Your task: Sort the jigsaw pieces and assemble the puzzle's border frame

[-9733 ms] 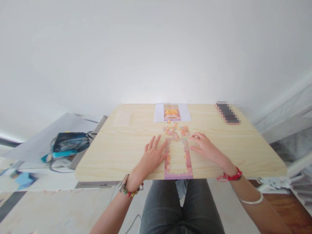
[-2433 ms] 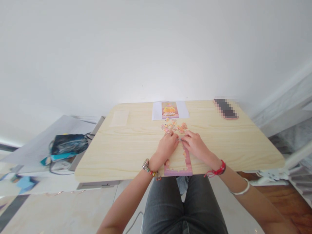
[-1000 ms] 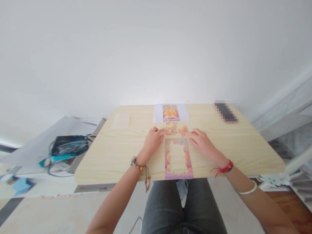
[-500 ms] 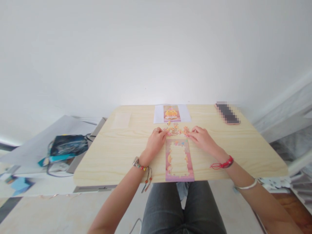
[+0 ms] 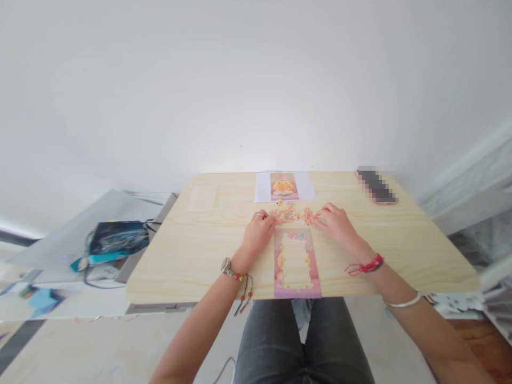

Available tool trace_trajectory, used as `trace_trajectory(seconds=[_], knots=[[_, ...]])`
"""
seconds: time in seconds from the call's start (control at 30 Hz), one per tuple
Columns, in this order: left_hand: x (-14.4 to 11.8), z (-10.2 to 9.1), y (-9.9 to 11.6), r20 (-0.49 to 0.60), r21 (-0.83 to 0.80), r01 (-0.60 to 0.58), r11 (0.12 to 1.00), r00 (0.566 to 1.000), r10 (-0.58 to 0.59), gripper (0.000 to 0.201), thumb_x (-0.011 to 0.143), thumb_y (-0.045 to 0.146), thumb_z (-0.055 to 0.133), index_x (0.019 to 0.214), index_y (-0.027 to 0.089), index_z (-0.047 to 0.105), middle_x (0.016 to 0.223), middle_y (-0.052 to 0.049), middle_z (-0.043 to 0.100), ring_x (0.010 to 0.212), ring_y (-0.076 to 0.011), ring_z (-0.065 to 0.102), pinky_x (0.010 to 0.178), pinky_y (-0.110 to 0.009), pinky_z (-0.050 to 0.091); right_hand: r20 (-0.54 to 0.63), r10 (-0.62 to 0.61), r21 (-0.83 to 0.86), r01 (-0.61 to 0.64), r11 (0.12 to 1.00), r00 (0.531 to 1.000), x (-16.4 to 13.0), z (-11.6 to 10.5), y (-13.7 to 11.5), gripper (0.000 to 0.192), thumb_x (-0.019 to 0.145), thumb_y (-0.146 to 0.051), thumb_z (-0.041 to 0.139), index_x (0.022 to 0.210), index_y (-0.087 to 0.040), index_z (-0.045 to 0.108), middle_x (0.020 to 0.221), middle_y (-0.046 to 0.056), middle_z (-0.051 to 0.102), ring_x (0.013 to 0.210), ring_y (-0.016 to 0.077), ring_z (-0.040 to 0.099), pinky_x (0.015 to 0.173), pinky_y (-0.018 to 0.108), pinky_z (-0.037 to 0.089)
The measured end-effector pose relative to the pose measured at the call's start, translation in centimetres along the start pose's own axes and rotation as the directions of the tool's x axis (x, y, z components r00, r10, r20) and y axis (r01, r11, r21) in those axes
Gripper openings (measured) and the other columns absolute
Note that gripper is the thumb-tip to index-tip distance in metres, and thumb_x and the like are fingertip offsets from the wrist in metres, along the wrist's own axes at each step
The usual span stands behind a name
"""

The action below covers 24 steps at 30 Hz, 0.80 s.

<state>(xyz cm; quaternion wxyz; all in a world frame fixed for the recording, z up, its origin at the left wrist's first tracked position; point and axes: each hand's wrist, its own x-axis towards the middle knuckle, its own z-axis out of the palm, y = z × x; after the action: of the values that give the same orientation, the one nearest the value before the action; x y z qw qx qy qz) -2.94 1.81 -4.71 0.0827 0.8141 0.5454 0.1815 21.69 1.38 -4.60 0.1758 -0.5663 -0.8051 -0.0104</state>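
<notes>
Both hands have crept a little farther up the table since half a second ago, the right one most: it was at the top right corner of the puzzle frame and now sits right against the loose pieces.

From my seat, the left hand [image 5: 259,232] rests at about 10 o'clock of the puzzle frame [image 5: 296,262], fingers curled, fingertips touching the left edge of the pile of loose pieces [image 5: 291,214]. The right hand [image 5: 335,223] is at about 1 o'clock of the frame, fingers bent toward the right edge of the same pile. The two hands are apart, one on each side of the pile. Whether either has a piece pinched I cannot tell; the pieces are too small at this range.

The frame lies flat at the near edge of the table [image 5: 192,250], its border filled and its middle bare. The pile sits just beyond it at 12 o'clock, and the reference picture [image 5: 284,186] lies past that again.

To do this well, I would spread the pile thin with light fingertip strokes so each piece lies face up, rather than digging. I would keep wrists off the frame, since its border could shift. A phone [image 5: 376,185] lies at 2 o'clock, well clear.
</notes>
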Motion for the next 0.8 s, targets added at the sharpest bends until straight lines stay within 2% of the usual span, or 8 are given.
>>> trace_trajectory(seconds=[0.13, 0.37, 0.63, 0.8], knots=[[0.0, 0.1, -0.1, -0.013, 0.009, 0.004, 1.0, 1.0, -0.004, 0.021, 0.087, 0.019, 0.042, 0.084, 0.016, 0.062, 0.087, -0.007, 0.053, 0.085, -0.0178, 0.05, 0.078, -0.03, 0.044, 0.06, 0.022, -0.036, -0.02, 0.999, 0.998, 0.2, -0.4, 1.0, 0.019, 0.086, -0.027, 0.049, 0.081, -0.017, 0.064, 0.088, 0.007, 0.055, 0.086, 0.0195, 0.052, 0.071, 0.031, 0.035], [-0.1, 0.3, -0.2, -0.016, 0.002, 0.015, 1.0, 1.0, -0.015, 0.025, 0.086, 0.018, 0.044, 0.105, 0.02, 0.061, 0.088, -0.006, 0.053, 0.086, -0.0177, 0.051, 0.078, -0.029, 0.045, 0.06, -0.083, 0.074, 0.078, 0.994, 0.995, 0.9, 0.3, 0.5, 0.025, 0.087, -0.017, 0.044, 0.1, -0.022, 0.065, 0.089, 0.005, 0.053, 0.083, 0.0161, 0.052, 0.076, 0.029, 0.038], [0.0, 0.6, -0.5, -0.033, 0.022, 0.024, 0.999, 0.999, -0.023, 0.028, 0.088, 0.024, 0.043, 0.113, 0.021, 0.057, 0.089, -0.006, 0.051, 0.087, -0.0186, 0.049, 0.077, -0.03, 0.044, 0.077, -0.009, 0.09, 0.002, 0.996, 0.997, 1.9, 0.8, 0.3, 0.015, 0.081, -0.024, 0.054, 0.09, -0.018, 0.065, 0.092, 0.006, 0.054, 0.086, 0.017, 0.052, 0.079, 0.029, 0.038], [0.1, 0.7, -0.5, -0.013, 0.095, 0.045, 0.994, 0.999, -0.044, 0.028, 0.09, 0.026, 0.042, 0.114, 0.022, 0.056, 0.091, -0.007, 0.049, 0.088, -0.0194, 0.048, 0.075, -0.029, 0.043, 0.138, -0.043, 0.066, 0.034, 0.997, 0.99, 2.5, 0.4, 0.3, 0.016, 0.084, -0.025, 0.051, 0.084, -0.017, 0.065, 0.092, 0.006, 0.054, 0.085, 0.0171, 0.053, 0.076, 0.029, 0.037]])
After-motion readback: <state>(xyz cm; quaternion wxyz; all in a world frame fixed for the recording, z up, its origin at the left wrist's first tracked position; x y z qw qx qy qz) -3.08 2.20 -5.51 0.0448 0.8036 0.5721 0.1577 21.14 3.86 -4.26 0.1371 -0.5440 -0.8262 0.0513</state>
